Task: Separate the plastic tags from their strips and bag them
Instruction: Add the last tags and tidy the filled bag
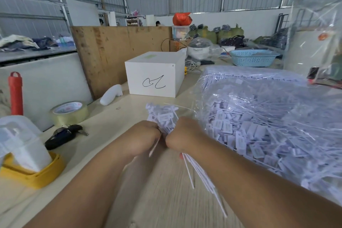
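A bundle of white plastic tags [162, 115] sticks up between my two fists over the middle of the wooden table. My left hand [142, 138] grips the bundle from the left, fingers curled round it. Pressed close against it, my right hand [182, 135] grips the same bundle. The long thin white tails [202, 176] of the tags trail down toward me under my right wrist. A large clear plastic bag [268, 122] stuffed with loose white tags lies just to the right of my hands.
A white box [154, 76] with a black scribble stands behind the hands. To the left lie a tape roll [69, 113], black keys [63, 135], a white tool [111, 94] and a yellow-based white container [24, 155]. A blue basket [253, 58] sits far right.
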Motion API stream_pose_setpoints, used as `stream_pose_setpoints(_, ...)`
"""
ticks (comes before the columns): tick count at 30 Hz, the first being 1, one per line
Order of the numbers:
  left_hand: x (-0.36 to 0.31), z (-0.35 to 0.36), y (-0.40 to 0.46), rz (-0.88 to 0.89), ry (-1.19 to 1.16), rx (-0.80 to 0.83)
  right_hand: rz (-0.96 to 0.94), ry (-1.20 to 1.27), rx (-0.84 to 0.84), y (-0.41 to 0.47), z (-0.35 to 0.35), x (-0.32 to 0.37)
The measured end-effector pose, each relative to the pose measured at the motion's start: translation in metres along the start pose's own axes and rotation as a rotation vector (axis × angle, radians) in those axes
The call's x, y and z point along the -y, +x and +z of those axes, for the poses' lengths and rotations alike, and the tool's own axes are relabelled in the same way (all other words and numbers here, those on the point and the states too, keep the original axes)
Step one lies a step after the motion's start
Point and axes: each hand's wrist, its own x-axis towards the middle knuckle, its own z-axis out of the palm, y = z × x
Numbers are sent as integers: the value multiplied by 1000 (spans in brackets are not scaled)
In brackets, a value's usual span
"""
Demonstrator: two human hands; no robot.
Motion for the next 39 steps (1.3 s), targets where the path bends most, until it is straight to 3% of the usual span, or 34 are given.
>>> stream_pose_setpoints(3,-6,11,-6,-61,-397,41,-6,76,-26,0,-3,-2)
stream_pose_setpoints(5,-8,19,-6,-102,-538,93,5,178,-11,0,-6,-2)
stream_pose_setpoints(10,-5,22,-5,-65,-570,185,110,473,84,-2,-16,-7)
stream_pose_setpoints(13,-2,18,-1,-114,-579,109,151,583,154,-6,-21,-14)
stream_pose_setpoints(15,3,13,4,-117,-436,-64,163,593,207,-8,-23,-18)
stream_pose_setpoints(18,18,3,14,-25,-11,-259,153,552,190,-9,-21,-17)
stream_pose_setpoints(25,14,20,14,-81,499,-192,111,467,161,-6,-19,-14)
stream_pose_setpoints(31,9,13,11,-78,587,-205,-39,152,77,-5,-23,-14)
stream_pose_setpoints(36,8,11,12,-106,642,-199,-128,62,-41,0,-23,-17)
stream_pose_setpoints(39,9,12,13,-84,625,-205,-164,-3,-29,4,-21,-16)
